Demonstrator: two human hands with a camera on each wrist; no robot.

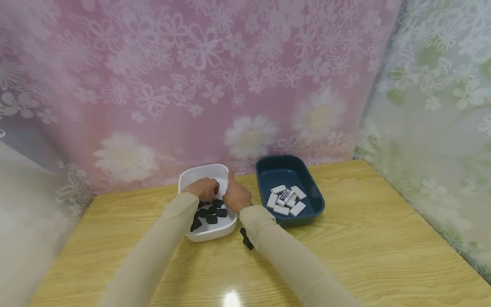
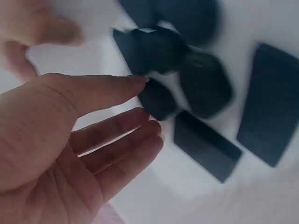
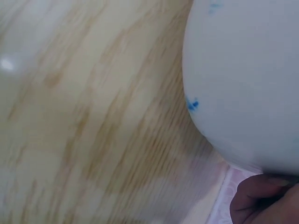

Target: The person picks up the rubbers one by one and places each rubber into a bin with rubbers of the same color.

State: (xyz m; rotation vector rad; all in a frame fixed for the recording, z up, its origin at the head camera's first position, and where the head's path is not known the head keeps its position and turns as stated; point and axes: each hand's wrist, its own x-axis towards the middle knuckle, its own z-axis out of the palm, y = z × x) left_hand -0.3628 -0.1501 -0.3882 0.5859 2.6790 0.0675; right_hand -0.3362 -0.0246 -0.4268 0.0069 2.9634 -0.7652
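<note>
In the head view my left hand [image 1: 203, 189] reaches into a white tray [image 1: 210, 235] over several black pieces [image 1: 212, 219]. The left wrist view shows this left hand's [image 2: 70, 126] thumb and fingers extended on either side of one small black piece [image 2: 159, 99], pinching it at the tips. My right hand [image 1: 237, 196] is at the tray's right rim. From the right wrist view, this hand's [image 3: 254, 198] fingers are curled, with a dark piece [image 3: 282, 179] partly showing beneath them; most of it is hidden.
Right of the white tray stands a dark blue tray [image 1: 316, 204] holding several white erasers [image 1: 297, 209]. Both trays are on a wooden table [image 1: 364, 247]. A floral curtain [image 1: 249, 85] hangs behind. Beside my right sleeve is a small black thing [image 1: 247, 241] of unclear kind.
</note>
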